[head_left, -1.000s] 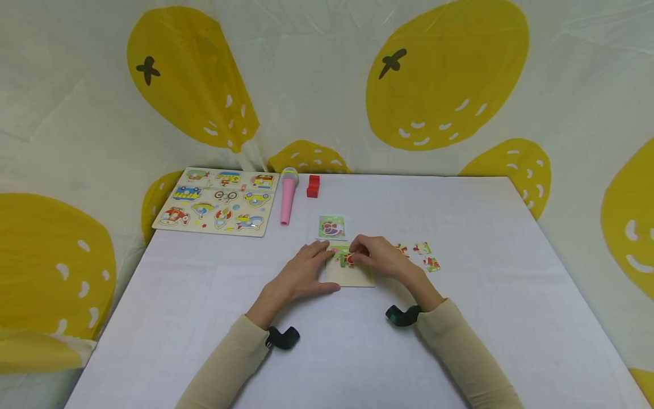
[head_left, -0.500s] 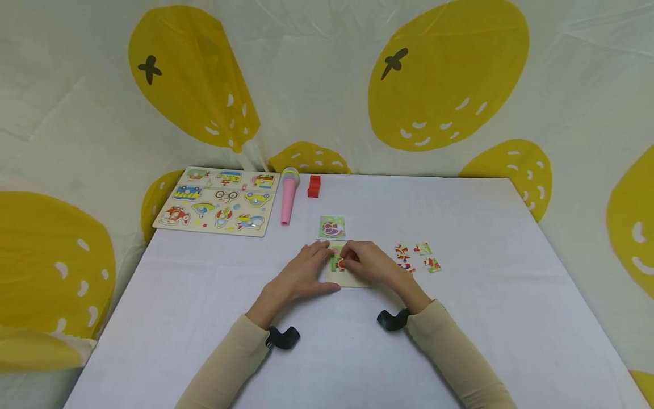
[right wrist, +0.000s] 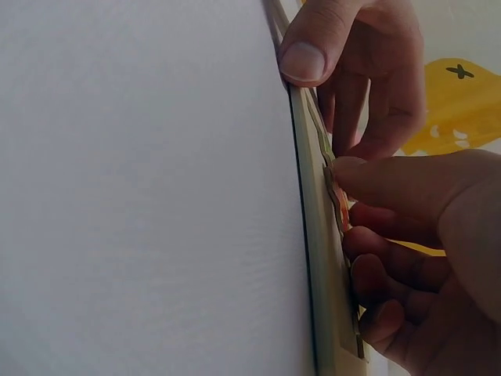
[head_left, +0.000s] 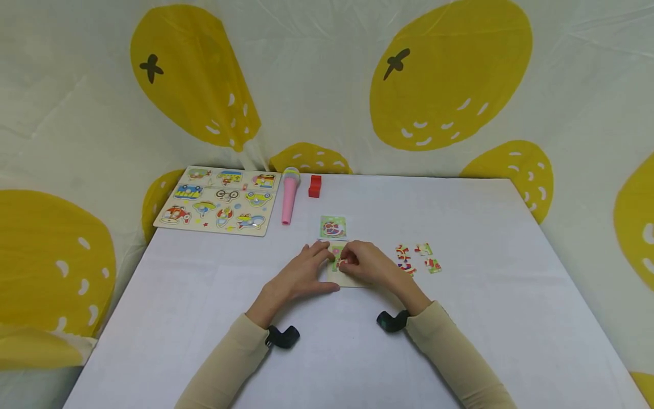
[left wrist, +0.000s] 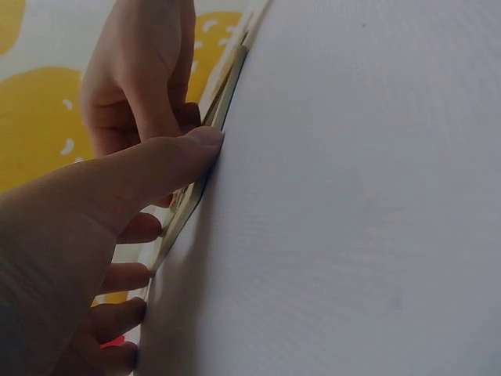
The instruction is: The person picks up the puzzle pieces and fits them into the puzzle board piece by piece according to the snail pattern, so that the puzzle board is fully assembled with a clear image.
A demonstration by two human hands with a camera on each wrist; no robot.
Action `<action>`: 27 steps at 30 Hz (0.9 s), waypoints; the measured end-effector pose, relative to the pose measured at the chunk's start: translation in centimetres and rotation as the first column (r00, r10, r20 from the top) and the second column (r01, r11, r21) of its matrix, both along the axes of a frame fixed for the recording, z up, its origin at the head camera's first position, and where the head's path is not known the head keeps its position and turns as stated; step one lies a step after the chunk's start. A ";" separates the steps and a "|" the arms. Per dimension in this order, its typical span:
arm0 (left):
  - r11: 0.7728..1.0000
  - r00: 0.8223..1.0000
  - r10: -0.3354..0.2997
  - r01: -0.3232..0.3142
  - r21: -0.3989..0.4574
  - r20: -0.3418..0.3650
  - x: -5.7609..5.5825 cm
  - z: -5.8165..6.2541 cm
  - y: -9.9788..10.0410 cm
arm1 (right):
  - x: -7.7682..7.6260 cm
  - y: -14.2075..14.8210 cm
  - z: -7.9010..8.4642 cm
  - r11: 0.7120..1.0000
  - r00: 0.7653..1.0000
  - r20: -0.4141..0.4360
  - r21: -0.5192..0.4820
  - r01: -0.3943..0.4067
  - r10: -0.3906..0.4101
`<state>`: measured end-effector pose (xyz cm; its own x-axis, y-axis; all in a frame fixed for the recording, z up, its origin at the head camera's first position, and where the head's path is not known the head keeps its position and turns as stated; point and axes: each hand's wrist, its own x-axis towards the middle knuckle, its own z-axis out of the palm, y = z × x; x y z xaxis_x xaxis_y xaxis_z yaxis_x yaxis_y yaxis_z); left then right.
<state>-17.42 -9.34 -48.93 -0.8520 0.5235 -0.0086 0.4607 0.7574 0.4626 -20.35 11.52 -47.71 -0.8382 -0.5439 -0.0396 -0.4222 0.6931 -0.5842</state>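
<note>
My left hand (head_left: 301, 271) lies spread at the left side of a small pale wooden puzzle board (head_left: 334, 278), its thumb at the near edge and its fingertips toward the far edge. With thumb and fingertips my right hand (head_left: 370, 262) pinches a puzzle piece (right wrist: 340, 202), seen edge-on with some red, against the board. Green pieces (head_left: 335, 250) lie in the board's upper left, partly covered by both hands. Behind the board is a small square picture (head_left: 333, 226) with a green border. Several loose puzzle pieces (head_left: 432, 264) are spread to the right of my right hand.
At the far left lies a large wooden board (head_left: 219, 200) with vehicle pictures. A pink toy microphone (head_left: 289, 199) and a red block (head_left: 314, 186) stand near the table's back edge. A fruit-patterned sheet (head_left: 317, 85) hangs behind the white table (head_left: 485, 238).
My right hand has shifted left over the board, bringing the piece beside the green ones and uncovering loose pieces on the right. The left hand stays in place.
</note>
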 end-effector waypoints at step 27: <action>1.000 1.000 -0.005 0.005 -0.014 0.011 -0.2 -0.2 -0.1 | 0.0 -0.2 0.2 0.999 0.997 -0.070 0.048 -0.021 0.025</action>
